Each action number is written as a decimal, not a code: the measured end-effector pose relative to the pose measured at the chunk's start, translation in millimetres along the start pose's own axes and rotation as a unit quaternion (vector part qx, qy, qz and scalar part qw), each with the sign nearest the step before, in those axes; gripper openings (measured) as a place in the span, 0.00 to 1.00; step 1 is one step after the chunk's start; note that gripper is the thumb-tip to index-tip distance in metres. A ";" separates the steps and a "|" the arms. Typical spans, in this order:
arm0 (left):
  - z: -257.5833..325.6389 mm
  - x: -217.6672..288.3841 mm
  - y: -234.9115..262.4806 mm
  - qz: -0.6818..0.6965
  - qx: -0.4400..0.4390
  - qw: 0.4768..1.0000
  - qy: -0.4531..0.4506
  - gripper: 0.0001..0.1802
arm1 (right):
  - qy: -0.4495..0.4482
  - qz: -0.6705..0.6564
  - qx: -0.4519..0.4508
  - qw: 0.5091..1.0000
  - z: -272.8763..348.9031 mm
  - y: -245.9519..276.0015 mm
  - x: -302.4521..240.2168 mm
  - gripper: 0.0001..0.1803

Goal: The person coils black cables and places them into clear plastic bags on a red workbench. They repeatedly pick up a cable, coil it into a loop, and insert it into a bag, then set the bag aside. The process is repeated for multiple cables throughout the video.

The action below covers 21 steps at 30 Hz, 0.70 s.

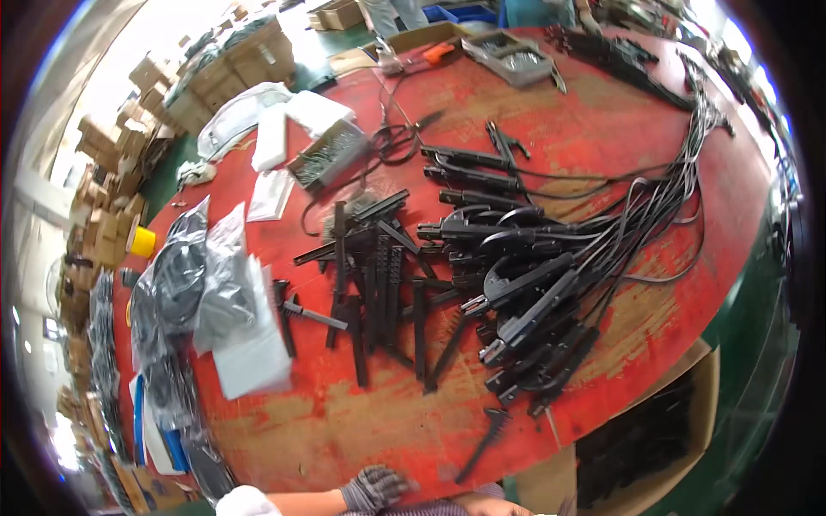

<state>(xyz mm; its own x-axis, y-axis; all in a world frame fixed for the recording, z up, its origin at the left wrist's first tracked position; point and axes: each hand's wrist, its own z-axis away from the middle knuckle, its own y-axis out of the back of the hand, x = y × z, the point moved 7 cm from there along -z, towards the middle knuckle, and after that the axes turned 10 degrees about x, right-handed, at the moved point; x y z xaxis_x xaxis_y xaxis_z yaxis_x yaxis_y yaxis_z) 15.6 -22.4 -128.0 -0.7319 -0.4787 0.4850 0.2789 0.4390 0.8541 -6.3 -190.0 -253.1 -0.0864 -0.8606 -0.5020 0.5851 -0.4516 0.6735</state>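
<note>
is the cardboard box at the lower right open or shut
Open: the cardboard box has a panel spread outward toward the person, and dark contents show inside, though too unclear to identify.

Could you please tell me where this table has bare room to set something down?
One bare patch on the worn red table lies between the gray-gloved left hand and the heap of narrow black strips. Another lies between the far gray tray of small pieces and the bundle of long black cabled parts. Mid-table, strips and cabled parts crowd close together.
</note>
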 end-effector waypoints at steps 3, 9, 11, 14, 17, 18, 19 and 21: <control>-25.2 -5.8 6.3 0.016 0.056 0.998 -0.022 0.19 | -0.035 -0.029 0.056 0.997 -1.9 0.5 5.8 0.29; -36.3 -15.0 1.8 0.021 0.020 0.999 -0.026 0.18 | -0.057 -0.074 0.115 0.989 -10.3 23.0 16.0 0.29; -37.3 -12.4 0.5 0.012 0.014 1.000 -0.014 0.17 | -0.063 -0.073 0.119 0.988 -10.0 30.6 19.7 0.29; -32.0 -11.7 2.5 -0.001 0.044 0.999 -0.018 0.18 | -0.068 -0.068 0.125 0.988 -13.1 25.6 19.5 0.28; -36.6 -8.7 9.6 0.007 0.039 0.999 -0.013 0.16 | -0.086 -0.053 0.134 0.986 -10.5 21.8 15.0 0.28; -31.3 -8.4 12.4 0.016 0.051 0.999 -0.011 0.16 | -0.091 -0.049 0.136 0.985 -8.7 18.3 14.2 0.28; -22.8 -9.3 12.7 0.026 0.062 0.998 -0.010 0.17 | -0.096 -0.047 0.140 0.984 -6.4 17.8 11.5 0.28; -11.0 -8.6 8.5 0.034 0.071 0.997 -0.008 0.17 | -0.101 -0.035 0.145 0.984 -1.8 12.5 8.7 0.28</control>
<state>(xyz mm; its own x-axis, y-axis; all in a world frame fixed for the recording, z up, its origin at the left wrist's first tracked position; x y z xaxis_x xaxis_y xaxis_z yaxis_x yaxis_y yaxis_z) 31.1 -23.0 -122.9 -0.7247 -0.4322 0.5367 0.2385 0.5734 0.7838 1.7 -202.7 -250.0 -0.2935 -0.8410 -0.4545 0.3196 -0.5344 0.7824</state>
